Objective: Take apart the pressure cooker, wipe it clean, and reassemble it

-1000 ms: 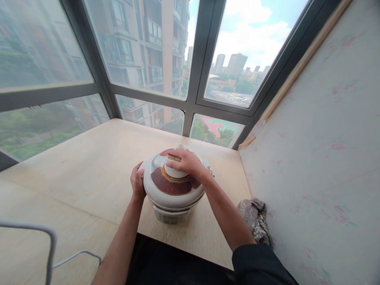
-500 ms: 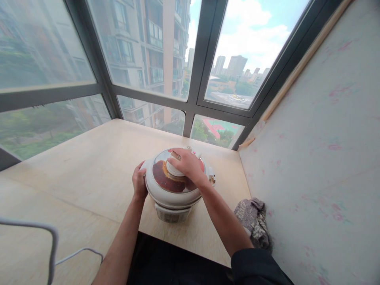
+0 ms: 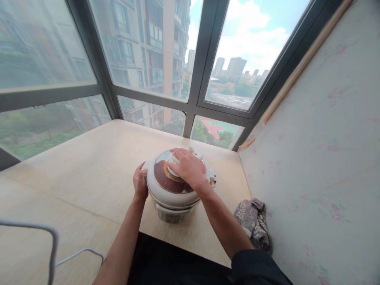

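A white electric pressure cooker (image 3: 175, 202) stands on the pale wooden surface in front of me, its front panel facing my body. The lid (image 3: 166, 182) is on it, with a brown and red patterned top and a silver rim. My right hand (image 3: 188, 168) is closed over the white knob (image 3: 173, 170) in the middle of the lid, which it partly covers. At the cooker's left side, my left hand (image 3: 140, 182) grips the side handle (image 3: 146, 165). A small valve (image 3: 190, 149) sticks up at the back of the lid.
A crumpled grey patterned cloth (image 3: 253, 221) lies to the right against the flowered wall (image 3: 314, 170). A grey-white cable (image 3: 53, 245) loops at the lower left. Dark-framed windows (image 3: 192, 107) border the wooden surface (image 3: 89, 166) at the back and left.
The fingers of my right hand have shifted slightly on the knob, covering more of it. The lid and cooker sit a touch further right in view. My left hand keeps its hold.
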A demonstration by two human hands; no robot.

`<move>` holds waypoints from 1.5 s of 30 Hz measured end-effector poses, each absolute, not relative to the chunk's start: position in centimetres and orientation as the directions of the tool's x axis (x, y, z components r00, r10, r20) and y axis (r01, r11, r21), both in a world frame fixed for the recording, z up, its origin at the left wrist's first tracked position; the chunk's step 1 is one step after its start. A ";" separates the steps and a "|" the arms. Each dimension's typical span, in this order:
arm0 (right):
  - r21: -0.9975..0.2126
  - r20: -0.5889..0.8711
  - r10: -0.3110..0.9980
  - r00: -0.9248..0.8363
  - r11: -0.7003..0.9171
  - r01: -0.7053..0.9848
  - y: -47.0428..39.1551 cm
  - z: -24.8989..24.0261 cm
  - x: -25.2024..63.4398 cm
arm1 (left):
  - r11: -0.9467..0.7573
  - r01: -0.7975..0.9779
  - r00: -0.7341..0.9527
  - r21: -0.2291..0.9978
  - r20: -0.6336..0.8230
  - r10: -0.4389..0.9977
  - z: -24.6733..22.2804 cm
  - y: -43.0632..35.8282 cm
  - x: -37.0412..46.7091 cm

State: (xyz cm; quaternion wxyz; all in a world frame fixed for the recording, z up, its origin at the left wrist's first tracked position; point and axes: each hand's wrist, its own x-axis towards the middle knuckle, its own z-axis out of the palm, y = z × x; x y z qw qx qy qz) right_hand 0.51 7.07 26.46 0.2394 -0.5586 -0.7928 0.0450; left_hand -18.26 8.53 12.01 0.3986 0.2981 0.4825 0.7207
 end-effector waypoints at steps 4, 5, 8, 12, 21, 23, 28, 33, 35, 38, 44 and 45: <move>-0.312 0.338 0.923 -0.182 0.292 0.904 6.8 26.1 0.2 | -0.215 -0.295 -0.492 0.931 0.045 0.869 11.6 8.8 -18.4; -0.307 0.326 0.930 -0.168 0.273 0.912 6.9 26.1 0.2 | -0.214 -0.304 -0.487 0.928 0.041 0.872 11.5 8.8 -18.5; -0.262 0.283 0.937 -0.204 0.280 0.924 7.3 26.3 0.3 | -0.214 -0.318 -0.484 0.924 0.036 0.874 11.3 8.9 -18.5; -0.194 0.251 0.913 -0.320 0.372 0.908 7.9 27.2 0.7 | -0.225 -0.313 -0.501 0.923 0.040 0.864 11.4 8.8 -18.5; -0.132 0.185 0.908 -0.375 0.401 0.907 9.1 28.8 1.4 | -0.234 -0.348 -0.462 0.908 0.051 0.885 11.9 8.6 -18.2; -0.089 0.158 0.912 -0.378 0.394 0.915 9.5 29.5 1.4 | -0.233 -0.353 -0.447 0.906 0.056 0.893 12.0 8.6 -18.2; -0.046 0.121 0.909 -0.398 0.406 0.913 10.6 31.0 1.5 | -0.251 -0.381 -0.456 0.890 0.055 0.888 12.1 8.6 -18.1; -0.120 0.098 0.914 -0.395 0.405 0.907 12.2 32.4 2.2 | -0.284 -0.332 -0.498 0.900 0.089 0.863 11.8 8.7 -18.2; -0.190 0.095 0.921 -0.378 0.390 0.901 12.9 32.9 2.9 | -0.274 -0.334 -0.505 0.902 0.075 0.860 11.8 8.7 -18.2; -0.318 0.119 0.928 -0.354 0.373 0.872 14.2 33.2 4.4 | -0.250 -0.341 -0.498 0.906 0.051 0.865 12.0 8.6 -18.2; -0.557 0.184 0.926 -0.329 0.374 0.742 16.2 32.6 7.6 | -0.255 -0.364 -0.492 0.896 0.047 0.869 12.3 8.4 -18.1; -0.602 0.180 0.930 -0.321 0.362 0.712 16.4 32.6 8.0 | -0.255 -0.371 -0.486 0.893 0.048 0.873 12.3 8.4 -18.1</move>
